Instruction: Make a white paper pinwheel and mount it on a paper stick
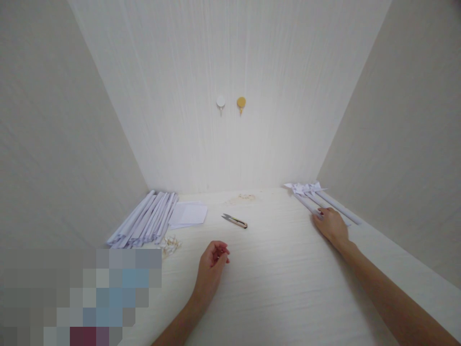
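My right hand (329, 225) is at the far right of the table, its fingers curled round the near part of a rolled paper tube (306, 204). Folded white paper pinwheels (304, 188) are at the far ends of this tube and the tubes beside it. My left hand (215, 255) hovers over the middle of the table with loosely curled fingers, a gap showing between thumb and fingers and nothing visible in it. Thread snips (235, 221) lie just beyond it, blades to the left.
A stack of rolled paper tubes (144, 218) lies at the left, beside flat paper squares (189, 214). Small pale bits (171, 245) are heaped in front, more scattered (247, 197) at the back. Walls enclose three sides; a white hook (221, 102) and yellow hook (241, 102) hang behind.
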The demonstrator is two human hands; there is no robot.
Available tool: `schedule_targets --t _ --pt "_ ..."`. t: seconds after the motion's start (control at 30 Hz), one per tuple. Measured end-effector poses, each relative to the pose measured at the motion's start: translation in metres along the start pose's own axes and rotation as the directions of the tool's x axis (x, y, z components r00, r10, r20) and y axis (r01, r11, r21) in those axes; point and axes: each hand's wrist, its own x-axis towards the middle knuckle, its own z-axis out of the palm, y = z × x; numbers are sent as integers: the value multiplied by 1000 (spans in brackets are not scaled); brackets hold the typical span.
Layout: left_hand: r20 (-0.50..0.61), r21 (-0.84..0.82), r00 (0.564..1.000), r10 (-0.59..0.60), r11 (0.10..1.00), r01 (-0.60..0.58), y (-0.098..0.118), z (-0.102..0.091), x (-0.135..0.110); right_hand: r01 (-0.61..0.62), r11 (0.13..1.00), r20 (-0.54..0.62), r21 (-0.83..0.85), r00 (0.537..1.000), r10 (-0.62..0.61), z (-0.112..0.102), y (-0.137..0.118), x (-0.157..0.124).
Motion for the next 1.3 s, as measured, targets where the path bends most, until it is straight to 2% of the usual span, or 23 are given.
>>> schedule_targets --t 0.2,0.33,0.47,0.6,0.67,0.7,0.8,0.9,1.07,1.3 --pt "7 -10 1000 24 1000 -24 -2 0 0 41 995 -66 94 997 -35 -14 -8 -1" --pt "25 -14 999 43 999 -43 -4 1 1 75 951 -79 299 995 -53 -27 -33 -6" --pt "43 -26 994 99 995 -98 -4 1 0 125 781 -85 612 992 -93 -29 -79 -28" --pt "57 -1 994 89 996 -89 -2 0 -2 5 566 94 824 985 -145 -26 -131 -63" --pt "61 55 993 106 992 -109 -3 0 -2 -22 467 136 884 968 -211 -25 -154 -81" --pt "61 79 991 117 989 -121 -3 0 -2 -22 444 144 896 959 -244 -25 -164 -90" --pt "63 104 989 134 985 -140 -6 -1 -1 21 428 144 903 926 -349 -23 -187 -112" --pt "68 110 989 133 984 -140 -8 -1 -1 46 452 145 891 914 -379 -20 -198 -125" --pt "81 111 991 110 987 -119 -5 -1 -1 45 453 145 891 915 -377 -18 -201 -131" --pt "106 226 985 134 962 -155 -2 -5 -4 16 396 141 918 921 -363 -17 -200 -132"
